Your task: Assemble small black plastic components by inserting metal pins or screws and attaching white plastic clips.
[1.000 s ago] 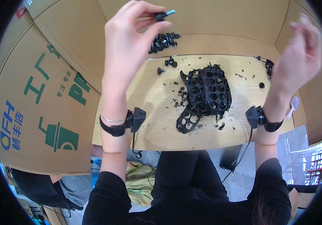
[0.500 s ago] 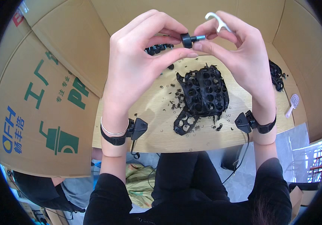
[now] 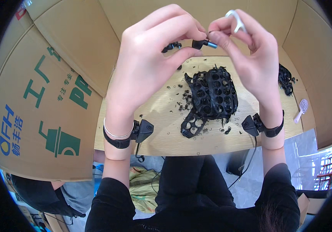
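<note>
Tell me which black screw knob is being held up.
The knob pinched in the left hand, shiny thread pointing toward the right hand; the other visible knobs lie beyond the left hand.

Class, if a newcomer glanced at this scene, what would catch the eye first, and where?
Probably the upper centre: the left hand pinches a black-headed screw, and the right hand, close beside it, holds a white hooked piece. Below them, a black perforated bundle sits on the wooden table. At left, a large green cup print marks a cardboard panel.
</note>
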`<move>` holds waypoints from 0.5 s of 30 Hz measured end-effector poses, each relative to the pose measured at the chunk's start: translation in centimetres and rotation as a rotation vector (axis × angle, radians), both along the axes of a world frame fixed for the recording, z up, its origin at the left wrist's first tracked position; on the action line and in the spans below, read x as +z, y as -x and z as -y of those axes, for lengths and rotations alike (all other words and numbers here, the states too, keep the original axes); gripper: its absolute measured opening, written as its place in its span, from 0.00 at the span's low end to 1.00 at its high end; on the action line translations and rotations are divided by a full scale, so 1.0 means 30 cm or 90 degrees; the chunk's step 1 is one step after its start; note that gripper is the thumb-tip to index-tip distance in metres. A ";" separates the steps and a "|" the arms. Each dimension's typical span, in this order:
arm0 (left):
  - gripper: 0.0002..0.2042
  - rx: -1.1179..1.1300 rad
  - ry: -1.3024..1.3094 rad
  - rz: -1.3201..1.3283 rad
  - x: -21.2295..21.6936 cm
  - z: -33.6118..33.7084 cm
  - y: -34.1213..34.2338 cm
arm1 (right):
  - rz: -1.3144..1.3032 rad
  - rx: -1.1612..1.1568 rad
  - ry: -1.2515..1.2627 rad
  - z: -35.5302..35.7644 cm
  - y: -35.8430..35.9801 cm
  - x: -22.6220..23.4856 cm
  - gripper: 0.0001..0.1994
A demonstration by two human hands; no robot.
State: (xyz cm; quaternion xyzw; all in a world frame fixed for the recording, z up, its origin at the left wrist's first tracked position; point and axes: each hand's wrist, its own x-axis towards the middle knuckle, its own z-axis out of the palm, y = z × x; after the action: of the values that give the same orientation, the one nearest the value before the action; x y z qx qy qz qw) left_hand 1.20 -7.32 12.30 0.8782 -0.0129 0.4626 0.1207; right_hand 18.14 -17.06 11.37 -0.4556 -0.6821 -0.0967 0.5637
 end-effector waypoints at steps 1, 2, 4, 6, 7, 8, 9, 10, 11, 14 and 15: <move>0.09 -0.002 0.000 0.000 0.001 0.008 -0.005 | 0.000 -0.002 0.000 0.016 0.003 0.012 0.03; 0.09 -0.006 0.035 0.035 0.007 0.026 -0.011 | -0.126 0.019 0.085 0.047 0.040 0.060 0.09; 0.10 -0.010 0.069 0.068 0.024 0.068 -0.017 | -0.184 0.006 0.032 0.030 0.045 0.023 0.11; 0.10 0.137 0.249 0.002 0.038 0.103 -0.016 | -0.151 -0.019 -0.013 0.033 0.043 0.027 0.08; 0.10 0.137 0.250 0.001 0.033 0.097 -0.018 | -0.118 -0.046 -0.058 0.034 0.041 0.027 0.06; 0.10 0.087 0.254 0.015 0.026 0.088 -0.021 | -0.118 -0.048 -0.059 0.025 0.025 0.018 0.06; 0.09 0.037 0.259 0.029 0.020 0.078 -0.023 | -0.177 0.022 -0.111 0.005 -0.002 -0.001 0.05; 0.09 0.034 0.258 0.028 0.016 0.068 -0.026 | -0.235 0.093 -0.163 -0.004 -0.018 -0.010 0.05; 0.09 0.027 0.208 0.035 0.013 0.053 -0.019 | -0.236 0.095 -0.163 -0.002 -0.003 -0.006 0.05; 0.09 0.001 0.058 0.054 0.005 0.009 -0.008 | -0.229 -0.053 -0.184 0.013 0.033 0.015 0.04; 0.09 -0.010 0.009 0.062 0.003 0.001 -0.012 | -0.218 -0.082 -0.197 0.015 0.026 0.018 0.04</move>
State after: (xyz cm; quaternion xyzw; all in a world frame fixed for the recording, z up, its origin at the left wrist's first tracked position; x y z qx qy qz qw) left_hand 1.56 -7.35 12.39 0.8538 -0.0227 0.5037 0.1300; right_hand 17.36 -17.51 11.91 -0.4160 -0.5232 -0.1566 0.7271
